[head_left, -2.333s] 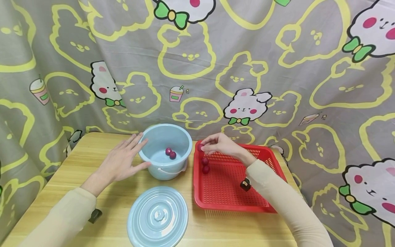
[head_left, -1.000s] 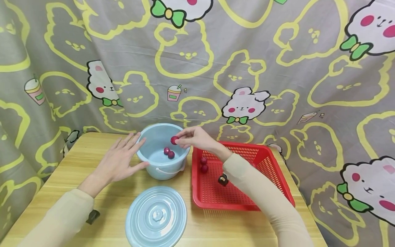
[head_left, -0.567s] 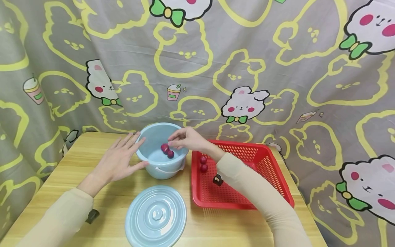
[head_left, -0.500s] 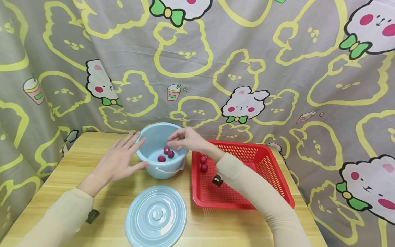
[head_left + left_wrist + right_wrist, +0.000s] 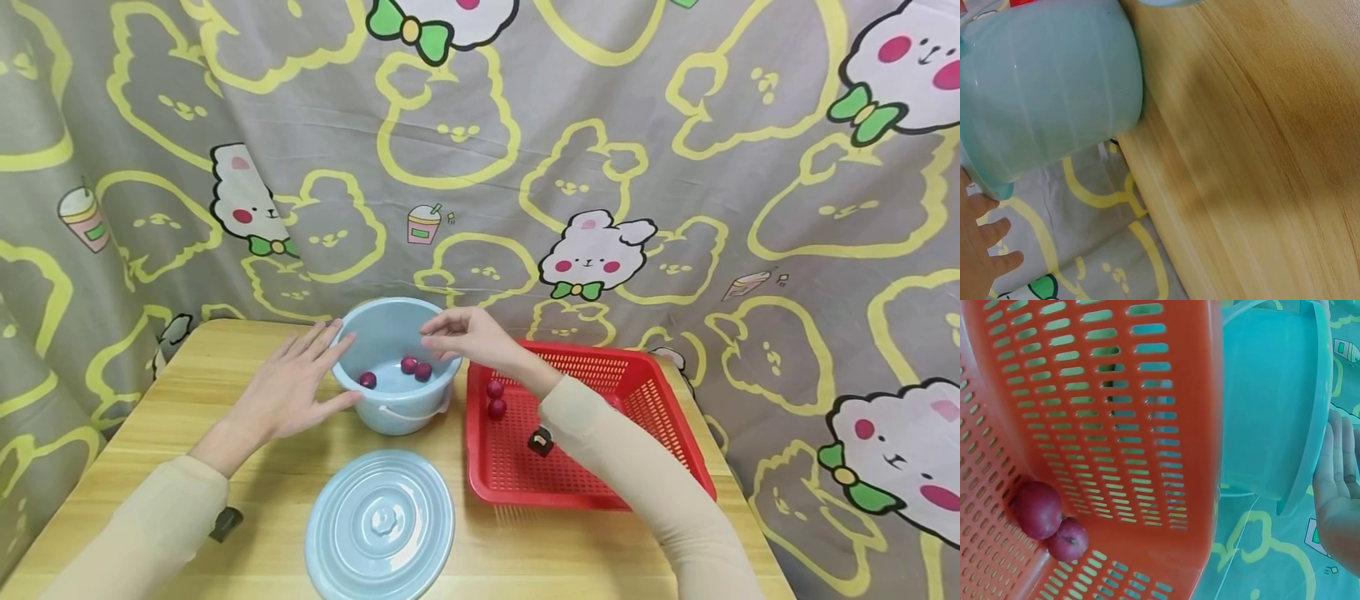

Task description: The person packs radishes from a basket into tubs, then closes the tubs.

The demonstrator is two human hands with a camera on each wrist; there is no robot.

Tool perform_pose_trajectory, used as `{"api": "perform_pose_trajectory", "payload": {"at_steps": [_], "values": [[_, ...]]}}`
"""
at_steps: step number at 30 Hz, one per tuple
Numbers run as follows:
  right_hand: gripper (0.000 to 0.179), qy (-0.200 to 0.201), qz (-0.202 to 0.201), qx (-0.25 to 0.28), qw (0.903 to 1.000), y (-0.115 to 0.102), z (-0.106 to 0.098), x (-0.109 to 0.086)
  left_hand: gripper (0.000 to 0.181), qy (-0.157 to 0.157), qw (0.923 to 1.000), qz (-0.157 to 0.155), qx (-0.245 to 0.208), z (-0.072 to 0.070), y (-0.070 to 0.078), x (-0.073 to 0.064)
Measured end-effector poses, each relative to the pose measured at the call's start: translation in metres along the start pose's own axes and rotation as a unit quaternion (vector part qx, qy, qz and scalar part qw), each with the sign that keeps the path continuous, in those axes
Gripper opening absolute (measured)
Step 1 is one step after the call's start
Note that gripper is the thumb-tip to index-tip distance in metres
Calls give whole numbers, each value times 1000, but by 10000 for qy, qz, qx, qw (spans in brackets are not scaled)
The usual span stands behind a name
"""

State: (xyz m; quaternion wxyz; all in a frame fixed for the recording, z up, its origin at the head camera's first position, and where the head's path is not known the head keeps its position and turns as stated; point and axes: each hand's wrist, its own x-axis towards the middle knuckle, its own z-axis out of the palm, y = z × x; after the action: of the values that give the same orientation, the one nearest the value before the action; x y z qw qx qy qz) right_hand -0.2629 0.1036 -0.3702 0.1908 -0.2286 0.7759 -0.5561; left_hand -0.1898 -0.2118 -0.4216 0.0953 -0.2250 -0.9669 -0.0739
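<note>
Three dark red plums [image 5: 409,365] lie at the bottom of a light blue bucket [image 5: 396,414], two close together and one apart at the left. My left hand [image 5: 300,387] is spread at the bucket's left rim, fingers straight. Over the right rim hovers my right hand [image 5: 472,337], its fingers loosely bent with nothing between them. Two more plums [image 5: 496,409] sit against the left side of a red perforated basket [image 5: 555,497]. In the right wrist view, these plums [image 5: 1037,510] touch each other, and the right hand [image 5: 1341,494] shows beyond the basket wall.
The round blue lid [image 5: 380,525] lies knob up on the wooden table [image 5: 247,475], in front of the bucket. The basket stands just right of the bucket. Behind the table hangs a grey patterned curtain [image 5: 480,208].
My right hand carried a plum from the basket to the bucket and let it go. That plum rolled to the bucket's left side. The left hand has stayed at the rim.
</note>
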Motion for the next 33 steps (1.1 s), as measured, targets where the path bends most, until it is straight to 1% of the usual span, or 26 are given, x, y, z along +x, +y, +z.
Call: {"api": "perform_pose_trajectory", "payload": {"at_steps": [9,15,23,30,33], "values": [[26,177,-44,99,9998,-2,-11,-15,94,11,10000,16,-18,1,1,0],[26,271,14,4,9996,0,-22,-24,94,17,10000,-7,-47,1,1,-1],[38,342,189,-147,9991,12,-41,-39,94,17,10000,-7,-56,0,0,-1],[35,488,285,-320,9979,30,-55,-52,95,-19,10000,-20,-14,1,-1,-1],[36,534,345,-343,9974,39,-61,-55,95,-2,10000,-15,14,1,-2,-1]]}}
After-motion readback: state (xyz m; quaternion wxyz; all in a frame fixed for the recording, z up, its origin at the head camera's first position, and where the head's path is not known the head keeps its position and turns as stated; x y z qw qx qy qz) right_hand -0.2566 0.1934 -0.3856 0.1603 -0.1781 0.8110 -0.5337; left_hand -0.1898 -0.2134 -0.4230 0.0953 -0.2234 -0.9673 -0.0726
